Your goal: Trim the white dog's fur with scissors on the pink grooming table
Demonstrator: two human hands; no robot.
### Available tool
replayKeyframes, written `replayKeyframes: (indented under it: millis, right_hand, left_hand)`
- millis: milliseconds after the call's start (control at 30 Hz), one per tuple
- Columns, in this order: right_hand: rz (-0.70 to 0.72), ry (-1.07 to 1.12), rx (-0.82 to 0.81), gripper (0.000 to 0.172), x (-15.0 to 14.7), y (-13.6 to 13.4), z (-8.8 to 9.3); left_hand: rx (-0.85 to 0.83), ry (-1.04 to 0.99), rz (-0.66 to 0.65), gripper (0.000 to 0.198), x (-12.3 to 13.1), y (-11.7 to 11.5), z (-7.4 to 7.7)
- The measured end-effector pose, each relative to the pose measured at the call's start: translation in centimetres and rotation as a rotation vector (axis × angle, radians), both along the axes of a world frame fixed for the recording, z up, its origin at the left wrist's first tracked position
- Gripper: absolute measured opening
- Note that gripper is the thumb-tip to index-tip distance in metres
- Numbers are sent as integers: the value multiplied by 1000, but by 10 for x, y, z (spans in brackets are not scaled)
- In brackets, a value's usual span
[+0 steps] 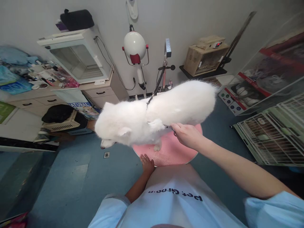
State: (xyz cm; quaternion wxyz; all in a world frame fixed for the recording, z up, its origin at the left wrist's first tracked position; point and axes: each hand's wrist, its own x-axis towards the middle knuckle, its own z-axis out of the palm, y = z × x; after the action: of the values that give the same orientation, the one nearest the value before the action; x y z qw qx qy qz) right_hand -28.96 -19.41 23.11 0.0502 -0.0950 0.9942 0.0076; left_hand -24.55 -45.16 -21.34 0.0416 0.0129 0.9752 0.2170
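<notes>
A fluffy white dog (182,98) stands on a round pink grooming table (175,153), its head turned toward the left. A dark leash (158,85) runs from its neck up to a post. My right hand (185,134) is closed around the handles of scissors (167,126), whose blades reach into the white fur at the dog's near shoulder and are partly hidden there. My left hand (147,164) rests on the near edge of the pink table top, fingers stretched out and holding nothing. One of the dog's front paws (157,147) shows just beyond it.
A white dryer (135,46) on a stand rises behind the dog. Drawers with a glass-fronted cabinet (78,60) stand at left, above a pet carrier (64,123). A wooden box (201,60) sits on a wall shelf. Wire cages (273,129) line the right side.
</notes>
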Motion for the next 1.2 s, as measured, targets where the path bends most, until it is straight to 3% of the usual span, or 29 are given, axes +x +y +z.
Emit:
replayKeyframes:
  millis: [133, 333, 467, 633, 800, 933, 1200]
  right_hand:
    - [34, 77, -16, 20, 4, -6, -8]
    - [-100, -14, -31, 26, 10, -10, -27]
    - [-142, 103, -72, 24, 10, -4, -33]
    - [-229, 34, -144, 28, 12, 1, -41]
    - [-241, 106, -158, 30, 11, 5, -35]
    - [-258, 44, -183, 27, 10, 10, -26]
    - [-217, 131, -171, 30, 10, 22, -27]
  left_hand:
    - [-1, -10, 2, 71, -1, 0, 0]
    - [-14, -17, 10, 73, -3, -1, 0]
    - [-15, -10, -2, 73, -3, -4, -1]
    - [-20, 2, 3, 73, -3, -5, -2]
    - [-24, 9, -12, 73, -4, -5, -3]
    - [-28, 11, -8, 72, -3, -5, -2]
    - [-26, 17, 0, 72, -2, -5, 0]
